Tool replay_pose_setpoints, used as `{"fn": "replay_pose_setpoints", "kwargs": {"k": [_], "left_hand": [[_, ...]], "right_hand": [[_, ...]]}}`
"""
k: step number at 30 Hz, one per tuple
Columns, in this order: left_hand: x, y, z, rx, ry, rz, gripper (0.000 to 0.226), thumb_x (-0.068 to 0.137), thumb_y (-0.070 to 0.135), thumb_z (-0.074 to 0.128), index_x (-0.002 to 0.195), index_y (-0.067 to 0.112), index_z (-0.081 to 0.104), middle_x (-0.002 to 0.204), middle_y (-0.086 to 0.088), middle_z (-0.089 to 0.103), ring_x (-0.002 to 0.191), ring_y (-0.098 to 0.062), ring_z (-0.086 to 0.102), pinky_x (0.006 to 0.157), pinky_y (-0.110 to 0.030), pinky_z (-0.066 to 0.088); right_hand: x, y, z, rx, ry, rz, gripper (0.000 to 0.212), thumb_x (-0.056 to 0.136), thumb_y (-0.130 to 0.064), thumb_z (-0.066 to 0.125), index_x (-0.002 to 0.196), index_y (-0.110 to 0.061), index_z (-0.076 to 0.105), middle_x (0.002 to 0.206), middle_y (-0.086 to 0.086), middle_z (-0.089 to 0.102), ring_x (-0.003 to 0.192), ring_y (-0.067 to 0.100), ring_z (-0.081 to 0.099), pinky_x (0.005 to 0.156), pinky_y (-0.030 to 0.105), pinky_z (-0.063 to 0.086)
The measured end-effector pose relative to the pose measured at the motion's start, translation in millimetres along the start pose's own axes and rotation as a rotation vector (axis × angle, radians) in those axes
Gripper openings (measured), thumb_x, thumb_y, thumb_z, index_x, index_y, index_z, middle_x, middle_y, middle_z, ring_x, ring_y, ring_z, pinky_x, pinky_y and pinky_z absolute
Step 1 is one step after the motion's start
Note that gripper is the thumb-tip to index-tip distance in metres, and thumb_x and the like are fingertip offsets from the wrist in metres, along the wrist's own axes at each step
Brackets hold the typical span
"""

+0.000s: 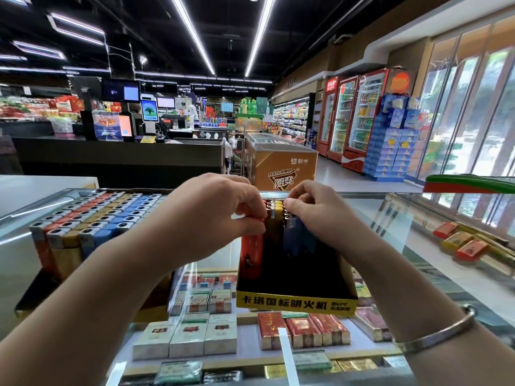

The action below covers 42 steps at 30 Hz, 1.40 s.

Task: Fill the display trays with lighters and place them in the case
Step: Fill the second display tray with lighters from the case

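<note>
Both hands work at the top of a black and yellow display tray (pixel 295 302) that stands on the glass worktop (pixel 390 218), directly in front of the person. The left hand (pixel 220 215) has its grip pinched round the head of a red lighter (pixel 251 252) at the tray's left edge — thumb and fingers curled on the metal cap. The right hand (pixel 315 210) curls its fingers over the tops of the blue lighters (pixel 299 235) on the tray's right side; it seems to pinch one of them, though which one is hard to tell. Dark lighters (pixel 273 218) stand upright between the two.

The tray looks only part filled: its near half is dark and seems bare, while lighters stand in the far rows. A second, fuller tray (pixel 92 218) of orange, gold and blue lighters sits well apart to the left on the same worktop.

To seat the red lighter well, I judge it should be kept upright and lowered straight into its slot, with the right hand steadying the neighbours so they do not lean or topple. Pressing gently on the cap, not the valve lever, seems wiser — a squeezed lever could vent gas. Keeping colours in one column would match the fuller tray.
</note>
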<state>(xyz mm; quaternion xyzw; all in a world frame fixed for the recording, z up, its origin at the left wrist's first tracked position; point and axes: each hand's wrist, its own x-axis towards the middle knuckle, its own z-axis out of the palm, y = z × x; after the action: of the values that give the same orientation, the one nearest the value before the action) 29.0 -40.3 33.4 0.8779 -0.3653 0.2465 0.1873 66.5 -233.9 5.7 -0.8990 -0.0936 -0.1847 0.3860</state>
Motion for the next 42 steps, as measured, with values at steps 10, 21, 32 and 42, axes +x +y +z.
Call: {"fn": "replay_pose_setpoints", "kwargs": {"k": [10,21,32,42], "left_hand": [[-3,6,-4,0.118,-0.026,0.077,0.01,0.077,0.034,0.069,0.085,0.031,0.066,0.076,0.022,0.052,0.074,-0.002,0.054,0.067,-0.018,0.045],[-3,4,7,0.036,-0.073,0.003,0.009,0.076,0.034,0.071,0.082,0.032,0.064,0.085,0.018,0.052,0.077,-0.004,0.052,0.07,-0.033,0.049],[-1,1,18,-0.123,-0.034,-0.06,0.024,0.072,0.036,0.072,0.068,0.044,0.05,0.086,0.016,0.056,0.07,0.001,0.06,0.069,-0.03,0.053],[0,-5,56,-0.463,-0.128,-0.308,0.079,0.056,0.063,0.062,0.127,0.043,0.034,0.124,0.02,0.033,0.117,-0.005,0.039,0.096,-0.03,0.041]], "right_hand": [[-1,2,-1,0.003,0.014,-0.019,0.009,0.089,-0.032,0.057,0.081,-0.029,0.054,0.079,-0.009,0.056,0.078,0.009,0.053,0.067,0.027,0.042],[0,3,0,-0.004,0.008,-0.032,0.006,0.091,-0.03,0.055,0.085,-0.028,0.054,0.079,-0.009,0.056,0.075,0.007,0.051,0.06,0.024,0.037],[4,9,-5,0.016,0.005,-0.009,0.009,0.089,-0.027,0.057,0.081,-0.03,0.054,0.083,-0.007,0.058,0.078,0.009,0.054,0.061,0.023,0.039],[3,14,-15,0.053,0.107,0.028,0.007,0.086,-0.017,0.056,0.08,-0.018,0.06,0.072,0.0,0.059,0.073,0.017,0.056,0.07,0.035,0.047]]}}
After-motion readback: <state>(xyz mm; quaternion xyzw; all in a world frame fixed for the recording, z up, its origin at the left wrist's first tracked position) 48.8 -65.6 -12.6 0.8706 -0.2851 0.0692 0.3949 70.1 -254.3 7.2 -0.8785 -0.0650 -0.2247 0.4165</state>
